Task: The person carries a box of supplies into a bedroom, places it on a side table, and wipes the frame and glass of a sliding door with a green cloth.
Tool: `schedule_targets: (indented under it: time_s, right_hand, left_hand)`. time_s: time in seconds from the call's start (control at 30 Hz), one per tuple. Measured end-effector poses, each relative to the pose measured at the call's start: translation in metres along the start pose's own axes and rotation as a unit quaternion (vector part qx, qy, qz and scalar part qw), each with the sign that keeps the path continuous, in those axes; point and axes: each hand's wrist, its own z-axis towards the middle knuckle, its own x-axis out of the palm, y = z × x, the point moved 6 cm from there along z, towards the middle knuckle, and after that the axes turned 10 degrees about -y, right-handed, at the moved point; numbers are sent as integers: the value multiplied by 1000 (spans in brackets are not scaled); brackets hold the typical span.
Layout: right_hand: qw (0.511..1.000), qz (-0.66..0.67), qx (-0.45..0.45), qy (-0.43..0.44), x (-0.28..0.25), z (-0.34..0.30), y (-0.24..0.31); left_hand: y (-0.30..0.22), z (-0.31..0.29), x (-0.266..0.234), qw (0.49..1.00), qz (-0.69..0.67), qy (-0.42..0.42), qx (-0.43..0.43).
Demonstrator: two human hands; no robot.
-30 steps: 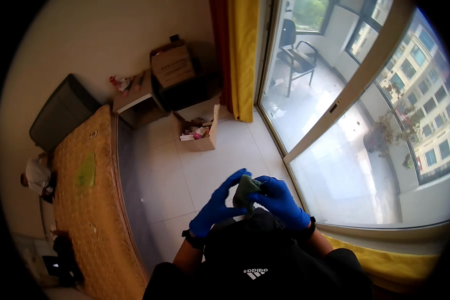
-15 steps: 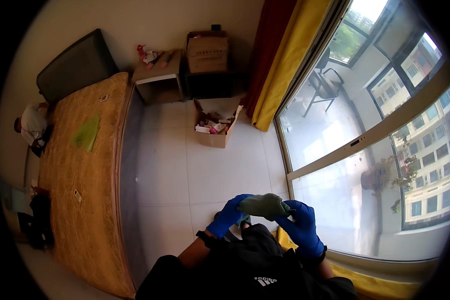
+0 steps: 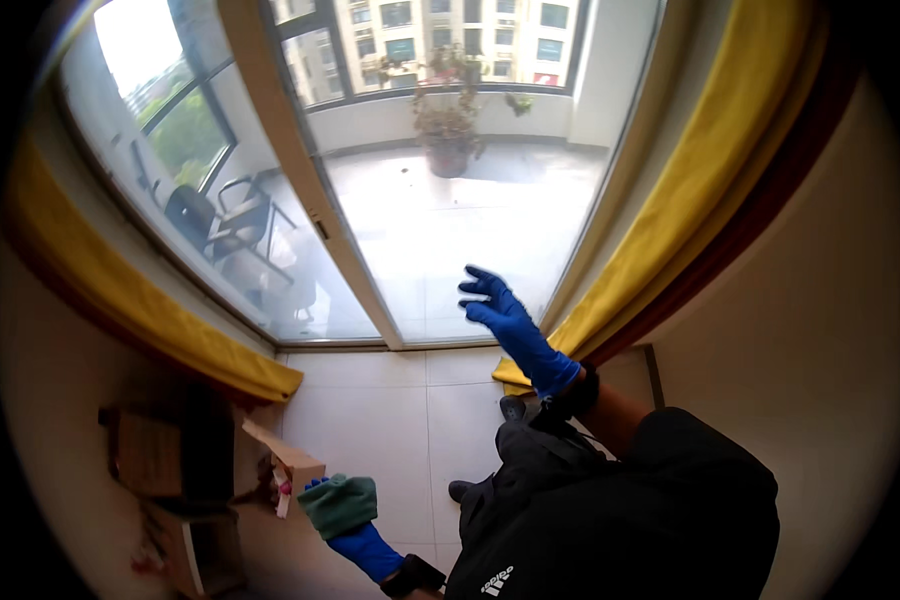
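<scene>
My left hand [image 3: 362, 546], in a blue glove, is at the lower left with a dark green cloth [image 3: 338, 505] in its grip. The folded cloth lies over the palm, and fingertips show past its far edge. Raised in front of the sliding glass door [image 3: 450, 240], my right hand [image 3: 508, 322], also gloved in blue, has its fingers spread and holds nothing. Whether its fingertips touch the glass I cannot tell.
An open cardboard box [image 3: 288, 462] stands on the floor just beyond my left hand. Yellow curtains [image 3: 220, 360] hang on both sides of the door. Behind the glass are a chair [image 3: 235, 225] and a potted plant [image 3: 448, 150]. A low cabinet [image 3: 195, 550] stands at lower left.
My view has turned right, from the bed and room to the glass door. My right hand has let go of the cloth and moved up and away; my left hand keeps it.
</scene>
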Motion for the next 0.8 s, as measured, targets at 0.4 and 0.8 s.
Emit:
schedule_targets:
  time_s: [0.4, 0.8]
  right_hand:
    - [841, -116, -220, -480, -258, 104, 42]
    - [692, -374, -271, -555, -273, 61, 49]
  left_hand:
    - [81, 142, 20, 769, 637, 42, 4]
    - [190, 157, -4, 826, 564, -6, -13]
